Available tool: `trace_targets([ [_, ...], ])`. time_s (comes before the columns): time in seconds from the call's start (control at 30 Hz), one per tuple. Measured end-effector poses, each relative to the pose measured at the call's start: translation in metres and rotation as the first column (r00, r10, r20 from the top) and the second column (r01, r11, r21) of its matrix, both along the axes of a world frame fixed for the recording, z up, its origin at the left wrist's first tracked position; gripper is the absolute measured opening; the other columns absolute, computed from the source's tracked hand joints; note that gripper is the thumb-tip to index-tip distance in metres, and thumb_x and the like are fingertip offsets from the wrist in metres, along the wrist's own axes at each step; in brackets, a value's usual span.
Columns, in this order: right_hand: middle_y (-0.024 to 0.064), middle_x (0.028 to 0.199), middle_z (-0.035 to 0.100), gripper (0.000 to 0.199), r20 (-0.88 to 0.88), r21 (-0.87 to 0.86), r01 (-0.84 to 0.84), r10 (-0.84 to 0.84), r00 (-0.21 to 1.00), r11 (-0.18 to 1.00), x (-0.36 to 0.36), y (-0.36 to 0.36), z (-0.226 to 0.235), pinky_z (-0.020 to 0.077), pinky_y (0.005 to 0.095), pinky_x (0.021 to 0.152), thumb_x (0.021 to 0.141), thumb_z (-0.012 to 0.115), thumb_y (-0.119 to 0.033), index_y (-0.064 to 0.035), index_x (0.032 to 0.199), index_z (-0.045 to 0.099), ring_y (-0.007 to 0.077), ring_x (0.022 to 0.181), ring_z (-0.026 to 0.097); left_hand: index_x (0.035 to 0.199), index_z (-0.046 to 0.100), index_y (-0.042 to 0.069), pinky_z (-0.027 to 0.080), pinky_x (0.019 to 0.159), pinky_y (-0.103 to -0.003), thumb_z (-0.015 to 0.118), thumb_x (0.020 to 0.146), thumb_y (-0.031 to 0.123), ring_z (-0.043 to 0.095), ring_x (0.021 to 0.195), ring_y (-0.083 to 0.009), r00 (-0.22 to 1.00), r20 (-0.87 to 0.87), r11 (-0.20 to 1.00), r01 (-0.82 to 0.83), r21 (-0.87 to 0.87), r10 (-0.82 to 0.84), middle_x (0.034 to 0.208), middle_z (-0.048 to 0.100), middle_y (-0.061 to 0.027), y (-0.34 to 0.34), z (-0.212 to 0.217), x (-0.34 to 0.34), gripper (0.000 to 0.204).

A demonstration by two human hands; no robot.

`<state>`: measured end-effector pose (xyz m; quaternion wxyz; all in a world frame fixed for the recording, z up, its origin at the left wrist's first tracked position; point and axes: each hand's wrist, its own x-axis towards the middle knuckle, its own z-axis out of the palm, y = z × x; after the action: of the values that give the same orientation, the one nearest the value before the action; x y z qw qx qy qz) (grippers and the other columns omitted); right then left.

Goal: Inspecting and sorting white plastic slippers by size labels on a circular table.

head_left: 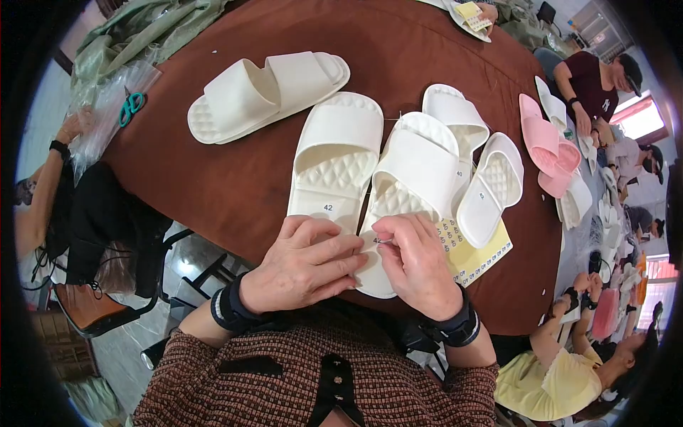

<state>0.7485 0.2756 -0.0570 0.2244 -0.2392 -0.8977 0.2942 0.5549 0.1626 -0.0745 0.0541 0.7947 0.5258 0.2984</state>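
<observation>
A pair of white slippers lies side by side before me, the left slipper [338,149] and the right slipper [416,171], toes pointing away. On the left insole is a small number sticker [328,208]. My left hand [306,263] lies across the heels, its fingers stretched out and touching the right slipper's heel. Thumb and forefinger of my right hand [420,267] pinch at a small number sticker [377,241] on the right insole, partly covered by the fingertips. Under that hand's outer side lies a yellow sticker sheet [480,249].
Other white slippers lie on the brown cloth [235,181]: a pair [267,92] at the far left and single ones [492,188] at the right. Farther right are pink slippers [544,139] and several people. Teal scissors [131,107] rest near plastic at the left edge.
</observation>
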Motion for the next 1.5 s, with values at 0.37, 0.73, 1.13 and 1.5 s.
trace_targets([
  [0.37, 0.0106, 0.09, 0.059, 0.03, -0.06, 0.068, 0.054, -0.05, 0.997, 0.996, -0.005, -0.003, -0.005, 0.0435, 0.0419, 0.08, 0.079, 0.064, 0.004, -0.0059, 0.106, 0.056, 0.0322, 0.087, 0.058, 0.117, 0.07, 0.016, 0.04, 0.094, -0.037, 0.078, 0.077, 0.027, 0.054, 0.107, -0.022, 1.0, 0.012, 1.0, 0.0, -0.005, 0.0, 0.122, 0.062, 0.0019, 0.0, 0.0, 0.0, 0.043],
  [0.73, 0.0114, 0.088, 0.058, 0.029, 0.008, 0.204, 0.043, -0.046, 0.999, 0.978, -0.008, -0.004, -0.008, 0.0429, 0.0405, 0.079, 0.081, 0.056, 0.001, -0.0041, 0.11, 0.056, 0.0314, 0.085, 0.056, 0.11, 0.073, 0.015, 0.037, 0.094, -0.039, 0.08, 0.074, 0.031, 0.053, 0.11, -0.0222, 1.0, 0.006, 1.0, 0.009, 0.0, -0.009, 0.122, 0.063, 0.0023, 0.001, -0.003, 0.0, 0.04],
  [1.13, 0.0119, 0.096, 0.058, 0.037, 0.023, 0.267, 0.034, -0.042, 0.999, 0.963, -0.007, -0.006, -0.01, 0.0441, 0.0405, 0.084, 0.078, 0.059, -0.002, -0.0034, 0.115, 0.057, 0.0306, 0.092, 0.056, 0.11, 0.072, 0.015, 0.039, 0.094, -0.039, 0.08, 0.074, 0.027, 0.054, 0.111, -0.0225, 0.999, 0.035, 1.0, 0.009, -0.013, -0.009, 0.122, 0.062, 0.0007, -0.001, 0.0, 0.001, 0.039],
  [1.5, 0.011, 0.099, 0.056, 0.039, 0.12, 0.346, -0.027, -0.016, 0.993, 0.938, -0.011, -0.008, -0.006, 0.0433, 0.0396, 0.086, 0.078, 0.058, -0.003, -0.0021, 0.118, 0.057, 0.0291, 0.095, 0.054, 0.109, 0.073, 0.015, 0.038, 0.096, -0.04, 0.08, 0.073, 0.027, 0.053, 0.112, -0.0229, 0.999, 0.039, 1.0, 0.011, -0.017, -0.01, 0.122, 0.062, 0.0012, -0.001, 0.0, 0.001, 0.039],
])
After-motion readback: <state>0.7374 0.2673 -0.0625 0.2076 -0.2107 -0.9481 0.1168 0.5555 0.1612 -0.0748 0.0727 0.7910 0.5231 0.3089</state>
